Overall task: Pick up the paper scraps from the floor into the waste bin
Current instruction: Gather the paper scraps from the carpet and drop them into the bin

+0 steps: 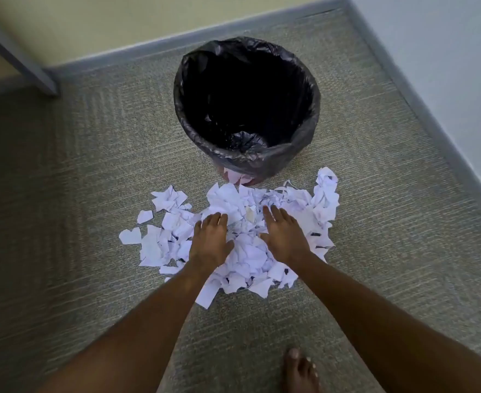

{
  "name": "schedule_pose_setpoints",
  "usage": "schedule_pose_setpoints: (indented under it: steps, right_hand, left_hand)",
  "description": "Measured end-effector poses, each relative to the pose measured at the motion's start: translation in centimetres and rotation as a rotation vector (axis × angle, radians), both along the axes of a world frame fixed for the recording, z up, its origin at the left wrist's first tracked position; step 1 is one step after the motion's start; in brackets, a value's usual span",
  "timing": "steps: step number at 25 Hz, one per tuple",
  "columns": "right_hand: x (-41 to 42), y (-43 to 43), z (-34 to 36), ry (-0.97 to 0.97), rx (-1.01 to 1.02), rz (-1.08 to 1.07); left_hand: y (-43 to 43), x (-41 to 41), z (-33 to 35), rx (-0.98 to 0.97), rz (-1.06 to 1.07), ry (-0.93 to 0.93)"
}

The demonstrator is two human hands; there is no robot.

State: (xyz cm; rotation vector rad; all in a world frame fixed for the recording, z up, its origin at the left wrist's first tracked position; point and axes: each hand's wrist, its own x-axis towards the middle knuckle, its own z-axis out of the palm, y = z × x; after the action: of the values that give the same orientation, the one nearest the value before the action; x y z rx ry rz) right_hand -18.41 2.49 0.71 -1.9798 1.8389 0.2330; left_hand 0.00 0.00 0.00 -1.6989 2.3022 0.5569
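A heap of white paper scraps (248,251) lies spread on the carpet just in front of the waste bin (304,137), which is lined with a black plastic bag and looks dark inside. My left hand (209,241) lies palm down on the left-middle of the heap, fingers straight and pointing toward the bin. My right hand (284,235) lies palm down on the heap's right-middle, fingers straight too. Both hands rest on the scraps about a hand's width apart, with a mound of paper between them. Neither hand holds anything.
Grey-green carpet (92,194) runs around the heap. A grey skirting board (421,109) and pale walls form a corner behind and right of the bin. A grey furniture leg (21,61) stands at the far left. My bare foot (300,370) is at the bottom edge.
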Motion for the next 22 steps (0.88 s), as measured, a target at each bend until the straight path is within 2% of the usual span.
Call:
schedule_pose_setpoints:
  steps: [3,8,12,18,22]
  right_hand:
    - [0.1,-2.6,-2.8,0.019,0.005,0.06]
    - [0.5,-6.4,-5.7,0.07,0.16,0.166]
    - [0.7,-7.0,-8.4,0.127,0.177,0.26]
    - [-0.1,-7.0,-9.4,0.098,-0.032,0.362]
    - [-1.3,-8.1,-7.6,0.064,-0.018,0.335]
  left_hand:
    - [-2.1,-0.1,-2.9,0.01,0.019,-0.034]
    - [-5.4,-0.9,-6.7,0.248,0.012,-0.058]
    - [-6.2,-1.8,-9.1,0.35,-0.012,-0.02]
    - [-5.3,-2.1,-10.9,0.15,-0.07,0.005]
    - [-5.8,-1.9,-10.3,0.09,-0.092,0.025]
